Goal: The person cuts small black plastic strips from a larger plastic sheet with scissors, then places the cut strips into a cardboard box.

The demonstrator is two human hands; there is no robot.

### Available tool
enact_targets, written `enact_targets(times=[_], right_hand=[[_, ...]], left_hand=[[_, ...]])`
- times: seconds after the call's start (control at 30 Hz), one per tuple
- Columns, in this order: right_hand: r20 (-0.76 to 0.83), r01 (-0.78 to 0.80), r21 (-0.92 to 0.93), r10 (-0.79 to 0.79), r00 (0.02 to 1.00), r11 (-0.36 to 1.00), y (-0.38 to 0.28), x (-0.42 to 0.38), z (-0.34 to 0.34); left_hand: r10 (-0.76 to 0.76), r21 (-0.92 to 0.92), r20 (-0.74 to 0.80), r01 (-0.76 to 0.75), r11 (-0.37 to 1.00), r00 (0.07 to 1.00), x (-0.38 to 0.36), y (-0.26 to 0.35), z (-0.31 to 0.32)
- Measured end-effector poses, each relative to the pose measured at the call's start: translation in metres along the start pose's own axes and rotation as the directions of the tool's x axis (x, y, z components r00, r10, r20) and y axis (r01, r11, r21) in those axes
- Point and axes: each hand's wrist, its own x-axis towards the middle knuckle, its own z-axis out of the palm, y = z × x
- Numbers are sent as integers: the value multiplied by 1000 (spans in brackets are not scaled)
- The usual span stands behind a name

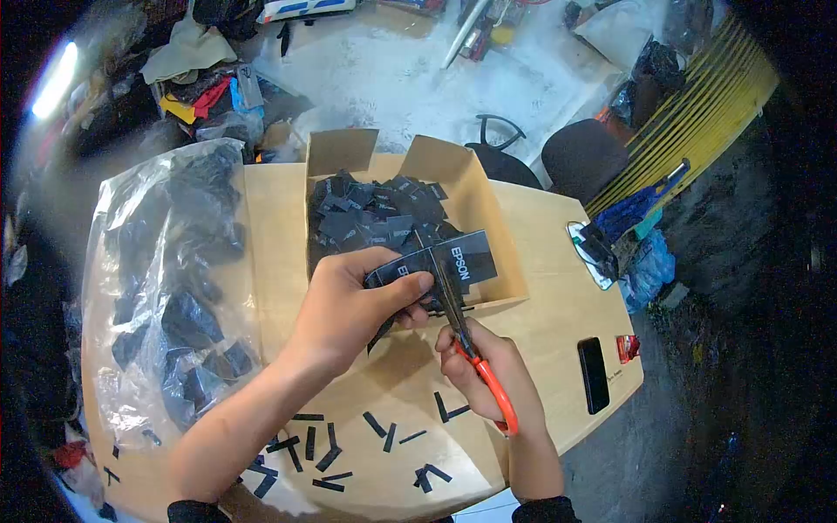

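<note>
A black strip of labels (pixel 478 260) with white EPSON lettering is pinched between the thumb and fingers of my left hand (pixel 370 292). My right hand (pixel 488 357) is closed round the red handles of the scissors (pixel 495 392). The scissor blades lie across the strip, between two printed labels. Behind and below the strip, an open cardboard box (pixel 497 218) holds many black label pieces (pixel 375 209). Narrow black offcuts (pixel 310 443) lie scattered on the wooden table (pixel 558 305) near my forearms.
A clear plastic bag (pixel 166 288) with black pieces covers the table's left side. A black phone (pixel 593 376) and a small red packet (pixel 627 349) lie near the right edge. Beyond the table are a dark chair (pixel 584 159) and heaped cloths (pixel 209 96).
</note>
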Motion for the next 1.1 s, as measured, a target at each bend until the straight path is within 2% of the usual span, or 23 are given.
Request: enact_targets(times=[1.1], right_hand=[[-63,-39,-51,36,997,998,-1,1,3]], left_hand=[[25,-15,5,-25,1000,1000,-1,1,0]])
